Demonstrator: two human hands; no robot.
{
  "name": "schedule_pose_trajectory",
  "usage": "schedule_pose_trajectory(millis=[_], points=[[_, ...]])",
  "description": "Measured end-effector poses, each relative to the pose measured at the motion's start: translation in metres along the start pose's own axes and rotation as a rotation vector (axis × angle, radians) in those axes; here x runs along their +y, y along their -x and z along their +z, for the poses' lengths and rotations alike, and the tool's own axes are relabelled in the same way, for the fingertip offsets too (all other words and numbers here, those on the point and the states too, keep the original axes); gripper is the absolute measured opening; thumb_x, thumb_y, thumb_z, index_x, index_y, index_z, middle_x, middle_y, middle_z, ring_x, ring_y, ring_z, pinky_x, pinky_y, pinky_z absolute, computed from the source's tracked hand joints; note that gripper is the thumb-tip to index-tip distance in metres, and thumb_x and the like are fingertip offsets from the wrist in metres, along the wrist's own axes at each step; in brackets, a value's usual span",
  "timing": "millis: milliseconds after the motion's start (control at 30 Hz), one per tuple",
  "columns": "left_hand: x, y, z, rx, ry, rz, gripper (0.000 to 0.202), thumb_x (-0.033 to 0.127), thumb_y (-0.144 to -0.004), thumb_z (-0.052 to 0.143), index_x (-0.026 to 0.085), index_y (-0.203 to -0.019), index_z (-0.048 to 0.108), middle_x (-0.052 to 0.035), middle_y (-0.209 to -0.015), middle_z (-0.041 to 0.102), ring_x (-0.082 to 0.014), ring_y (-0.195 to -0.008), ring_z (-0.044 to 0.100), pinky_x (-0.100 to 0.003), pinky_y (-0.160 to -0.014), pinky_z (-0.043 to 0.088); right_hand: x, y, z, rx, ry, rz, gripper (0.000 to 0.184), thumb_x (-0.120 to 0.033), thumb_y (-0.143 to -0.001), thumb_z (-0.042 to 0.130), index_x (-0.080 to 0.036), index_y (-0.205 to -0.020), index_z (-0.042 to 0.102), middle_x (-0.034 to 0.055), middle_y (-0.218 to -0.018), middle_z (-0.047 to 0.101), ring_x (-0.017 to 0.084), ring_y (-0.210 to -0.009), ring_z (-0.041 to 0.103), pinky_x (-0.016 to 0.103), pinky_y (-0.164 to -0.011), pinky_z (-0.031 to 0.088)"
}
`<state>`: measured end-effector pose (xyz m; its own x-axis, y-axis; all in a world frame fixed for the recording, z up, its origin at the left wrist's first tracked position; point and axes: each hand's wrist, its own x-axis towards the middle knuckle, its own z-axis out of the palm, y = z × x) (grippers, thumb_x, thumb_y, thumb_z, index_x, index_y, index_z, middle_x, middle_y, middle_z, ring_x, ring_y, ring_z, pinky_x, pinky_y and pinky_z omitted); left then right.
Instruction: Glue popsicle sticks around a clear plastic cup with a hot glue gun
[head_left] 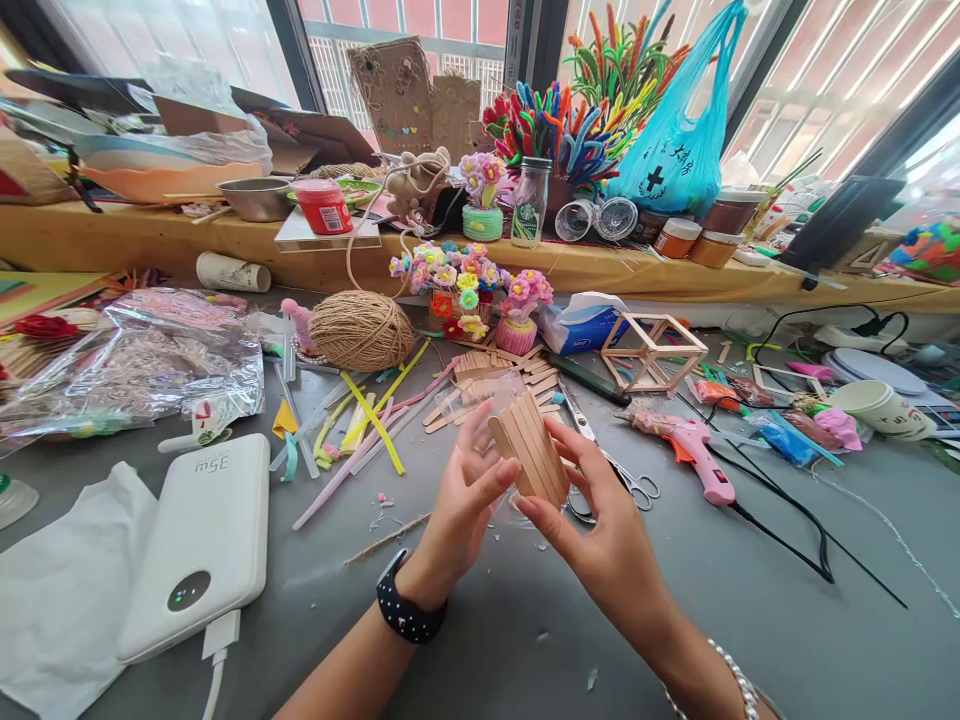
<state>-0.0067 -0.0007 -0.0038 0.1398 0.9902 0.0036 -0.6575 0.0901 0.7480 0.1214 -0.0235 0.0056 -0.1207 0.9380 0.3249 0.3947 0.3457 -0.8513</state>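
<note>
A row of wooden craft sticks [529, 450], lying side by side as a flat panel, is held tilted above the grey table. My right hand [600, 510] grips the panel along its right side and lower edge, fingers closed on it. On the other side, my left hand [469, 490] has its thumb against the lower left of the panel; its fingers are partly blurred. Behind the hands lies a pile of loose craft sticks [480, 372]. Scissors [636, 482] rest just right of the panel, partly hidden by my right hand.
A pink glue gun [701, 455] with a black cord lies to the right, near a wooden stick cube frame [652, 352]. A twine ball [361, 330] and pipe cleaners [375, 425] are left of centre. A white power bank [206, 540] sits at the left front.
</note>
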Motion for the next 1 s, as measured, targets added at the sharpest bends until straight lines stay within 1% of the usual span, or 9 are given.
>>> schedule_pose_trajectory(millis=[133,233,300,433,567,633,800,900,1000], points=[[0.001,-0.001,-0.001,0.010,0.020,-0.041,0.078,0.029,-0.059,0.074,0.024,-0.127,0.038,-0.0098,-0.124,0.052,-0.0305,-0.117,0.044,-0.040,-0.096,0.037,0.001,0.000,-0.001,0.005,0.087,-0.085,0.054,-0.034,-0.079,0.056,-0.025,-0.128,0.036,0.0081,-0.128,0.047,0.025,-0.116,0.045,0.042,-0.093,0.044],[0.001,-0.001,-0.001,0.028,0.008,-0.043,0.079,0.028,-0.059,0.074,0.024,-0.128,0.037,-0.0102,-0.122,0.054,-0.0316,-0.114,0.047,-0.041,-0.093,0.040,0.001,0.000,0.000,0.031,0.197,-0.190,0.060,-0.034,-0.078,0.057,-0.023,-0.132,0.032,0.0083,-0.132,0.043,0.025,-0.121,0.040,0.042,-0.098,0.039],[0.002,-0.001,-0.002,0.015,0.002,-0.030,0.078,0.029,-0.060,0.073,0.025,-0.128,0.038,-0.0095,-0.119,0.056,-0.0319,-0.112,0.049,-0.042,-0.093,0.040,-0.001,0.001,0.001,0.049,0.233,-0.242,0.062,-0.033,-0.078,0.057,-0.023,-0.133,0.030,0.0081,-0.134,0.040,0.024,-0.124,0.037,0.042,-0.101,0.035],[0.002,0.002,-0.005,-0.056,0.011,-0.040,0.076,0.037,-0.058,0.073,0.026,-0.127,0.042,-0.0087,-0.113,0.060,-0.0340,-0.109,0.051,-0.044,-0.090,0.042,-0.006,0.004,0.004,0.073,0.164,-0.227,0.057,-0.034,-0.080,0.055,-0.025,-0.131,0.032,0.0064,-0.134,0.040,0.023,-0.125,0.035,0.042,-0.103,0.034],[0.002,0.007,-0.009,-0.053,0.023,-0.074,0.075,0.043,-0.056,0.073,0.026,-0.124,0.046,-0.0075,-0.111,0.061,-0.0349,-0.109,0.050,-0.045,-0.087,0.043,-0.009,0.007,0.006,0.077,0.114,-0.205,0.055,-0.034,-0.081,0.052,-0.027,-0.132,0.031,0.0062,-0.135,0.038,0.024,-0.126,0.033,0.045,-0.103,0.032],[0.003,0.008,-0.009,-0.043,0.038,-0.088,0.071,0.044,-0.058,0.071,0.026,-0.123,0.048,-0.0072,-0.110,0.062,-0.0343,-0.109,0.050,-0.045,-0.088,0.043,-0.009,0.006,0.005,0.062,0.125,-0.210,0.059,-0.036,-0.079,0.054,-0.027,-0.132,0.029,0.0066,-0.135,0.037,0.025,-0.126,0.033,0.045,-0.103,0.031],[0.010,0.008,-0.005,-0.049,0.113,-0.151,0.053,0.045,-0.069,0.061,0.023,-0.117,0.054,-0.0070,-0.106,0.065,-0.0323,-0.107,0.053,-0.044,-0.089,0.043,-0.008,0.003,-0.006,-0.058,0.205,-0.291,0.083,-0.048,-0.066,0.065,-0.029,-0.135,0.023,0.0069,-0.140,0.028,0.029,-0.128,0.027,0.049,-0.104,0.029],[0.014,0.008,-0.002,-0.086,0.152,-0.179,0.050,0.044,-0.071,0.060,0.023,-0.117,0.054,-0.0061,-0.107,0.065,-0.0317,-0.107,0.053,-0.042,-0.087,0.044,-0.008,0.001,-0.011,-0.060,0.246,-0.362,0.079,-0.045,-0.069,0.064,-0.030,-0.135,0.023,0.0048,-0.142,0.025,0.028,-0.129,0.025,0.047,-0.105,0.029],[0.015,0.009,-0.001,-0.127,0.183,-0.196,0.050,0.042,-0.073,0.058,0.024,-0.120,0.052,-0.0057,-0.110,0.063,-0.0318,-0.111,0.050,-0.043,-0.087,0.044,-0.007,0.001,-0.011,-0.055,0.257,-0.428,0.070,-0.042,-0.074,0.060,-0.033,-0.134,0.026,0.0024,-0.141,0.027,0.026,-0.128,0.029,0.046,-0.103,0.031]])
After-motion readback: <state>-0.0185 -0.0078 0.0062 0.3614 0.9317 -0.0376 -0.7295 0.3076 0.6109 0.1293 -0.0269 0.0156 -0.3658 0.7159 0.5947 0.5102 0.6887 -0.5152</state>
